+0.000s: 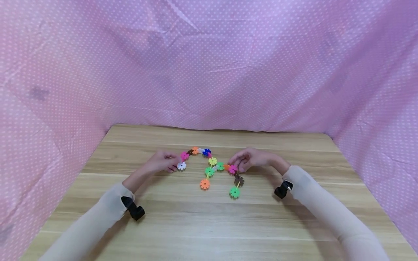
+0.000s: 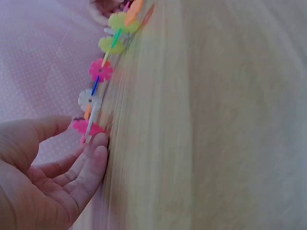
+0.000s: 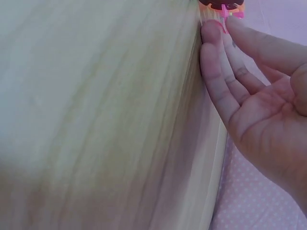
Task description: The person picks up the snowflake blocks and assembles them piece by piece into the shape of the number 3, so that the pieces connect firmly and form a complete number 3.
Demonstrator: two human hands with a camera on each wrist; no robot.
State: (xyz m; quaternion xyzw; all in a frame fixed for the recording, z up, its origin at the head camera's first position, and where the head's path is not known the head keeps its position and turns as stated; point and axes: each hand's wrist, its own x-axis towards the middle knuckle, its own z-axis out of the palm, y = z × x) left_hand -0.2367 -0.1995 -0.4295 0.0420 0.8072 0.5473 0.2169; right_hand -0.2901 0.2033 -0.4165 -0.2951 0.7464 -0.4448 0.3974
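Observation:
A chain of interlocking flower-shaped plastic discs [image 1: 212, 161] in many colours lies in a bent line on the wooden table. At its left end is a white disc [image 1: 181, 165], beside a pink disc [image 1: 184, 156]. My left hand [image 2: 53, 177] has its thumb and fingertips on either side of this end, holding it lightly. Toward the other end, my right hand [image 1: 248, 159] pinches near a pink disc [image 1: 232, 169]; in the right wrist view its fingertips partly hide the pieces. An orange disc [image 1: 204, 184] and a green disc [image 1: 234, 192] hang off as branches toward me.
The wooden table [image 1: 189, 224] stretches in front of and around the chain. A pink polka-dot cloth [image 1: 209, 65] closes off the back and both sides. Each wrist carries a black camera mount [image 1: 134, 208] close above the tabletop.

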